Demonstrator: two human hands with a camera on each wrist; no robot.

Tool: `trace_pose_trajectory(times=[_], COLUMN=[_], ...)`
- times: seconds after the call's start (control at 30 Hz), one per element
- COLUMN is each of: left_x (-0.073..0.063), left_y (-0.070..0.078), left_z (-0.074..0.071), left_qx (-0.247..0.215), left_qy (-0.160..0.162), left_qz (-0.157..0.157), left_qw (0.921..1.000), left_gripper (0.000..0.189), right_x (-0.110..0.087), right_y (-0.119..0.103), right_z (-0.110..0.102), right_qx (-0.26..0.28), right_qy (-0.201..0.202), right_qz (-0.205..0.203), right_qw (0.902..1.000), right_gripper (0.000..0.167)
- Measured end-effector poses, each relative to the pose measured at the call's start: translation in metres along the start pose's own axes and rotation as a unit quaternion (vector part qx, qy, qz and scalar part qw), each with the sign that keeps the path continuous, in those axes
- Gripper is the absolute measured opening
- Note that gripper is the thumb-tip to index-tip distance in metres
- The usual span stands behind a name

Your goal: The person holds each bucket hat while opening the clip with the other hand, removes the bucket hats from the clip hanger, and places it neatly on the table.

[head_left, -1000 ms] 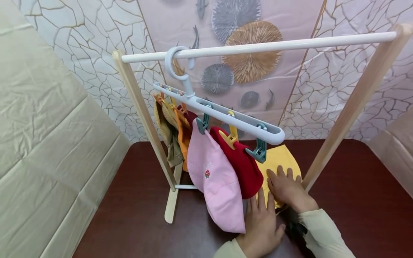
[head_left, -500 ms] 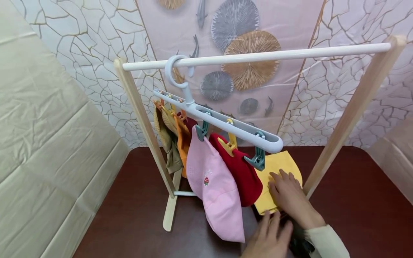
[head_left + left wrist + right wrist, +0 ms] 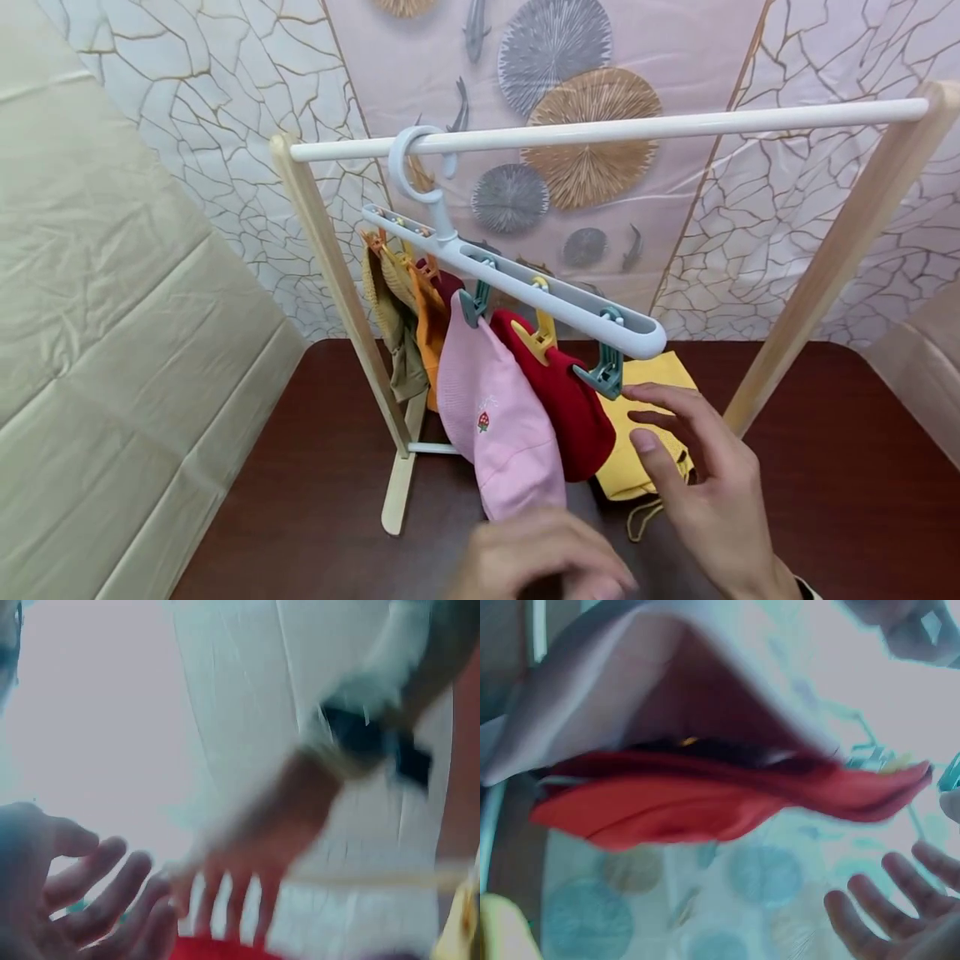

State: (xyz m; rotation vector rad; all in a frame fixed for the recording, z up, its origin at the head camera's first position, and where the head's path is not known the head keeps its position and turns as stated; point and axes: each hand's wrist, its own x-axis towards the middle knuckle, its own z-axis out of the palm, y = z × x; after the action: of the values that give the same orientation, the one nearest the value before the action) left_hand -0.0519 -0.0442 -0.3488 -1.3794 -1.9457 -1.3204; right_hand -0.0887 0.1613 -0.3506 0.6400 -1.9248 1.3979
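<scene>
A dark green clip [image 3: 603, 375] hangs from the front end of the pale blue clip hanger [image 3: 517, 279]. My right hand [image 3: 716, 483] is beside it, fingers apart and slightly bent, the index fingertip right at the clip. My left hand [image 3: 536, 550] is low in front of the pink cap [image 3: 510, 425], blurred and loosely bent, holding nothing visible. In the left wrist view my left hand [image 3: 97, 900] shows spread fingers. A red cap [image 3: 566, 400] hangs behind the pink one by a yellow clip [image 3: 538, 329]. A folded yellow cloth item [image 3: 630, 467] with a cord lies beneath on the table.
The hanger hooks over the white bar [image 3: 675, 127] of a wooden-legged rack [image 3: 840, 258]. Orange cloth [image 3: 429, 333] and a tan-olive cap [image 3: 393, 333] hang at its far end. The dark red table [image 3: 300, 500] has a patterned wall cloth [image 3: 570, 200] behind it.
My hands have left the yellow item, which lies flat with its cord now visible. The right hand has risen to the front green clip; the left has moved leftward before the pink cap.
</scene>
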Motion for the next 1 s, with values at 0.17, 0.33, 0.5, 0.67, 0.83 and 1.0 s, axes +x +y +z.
trace_pose_trajectory(times=[0.17,0.33,0.5,0.67,0.83,1.0], left_x=[0.005,0.001,0.001,0.006,0.013,0.018], left_y=[-0.029,-0.056,-0.068,-0.069,-0.074,-0.078], left_z=[-0.02,-0.018,-0.012,-0.005,0.002,0.003], left_qx=[0.178,0.256,0.205,0.209,0.242,0.265], left_qy=[0.195,0.178,0.135,0.114,0.106,0.096], left_qz=[-0.01,-0.196,-0.253,-0.255,-0.246,-0.24], left_qw=[0.9644,0.9297,0.9356,0.9371,0.9326,0.9289], left_gripper=[0.026,0.1,0.111,0.092,0.089,0.088], right_x=[0.014,0.04,0.07,0.085,0.09,0.094], right_y=[-0.019,-0.034,-0.05,-0.062,-0.066,-0.064], right_z=[0.011,0.02,0.024,0.016,0.003,-0.007], right_qx=[0.034,0.056,-0.034,-0.207,-0.299,-0.322], right_qy=[0.04,0.111,0.146,0.098,0.032,0.025], right_qz=[-0.039,-0.12,-0.17,-0.214,-0.223,-0.179], right_qw=[0.9979,0.9849,0.9739,0.9496,0.9274,0.9295], right_gripper=[0.054,0.072,0.072,0.051,0.034,0.031])
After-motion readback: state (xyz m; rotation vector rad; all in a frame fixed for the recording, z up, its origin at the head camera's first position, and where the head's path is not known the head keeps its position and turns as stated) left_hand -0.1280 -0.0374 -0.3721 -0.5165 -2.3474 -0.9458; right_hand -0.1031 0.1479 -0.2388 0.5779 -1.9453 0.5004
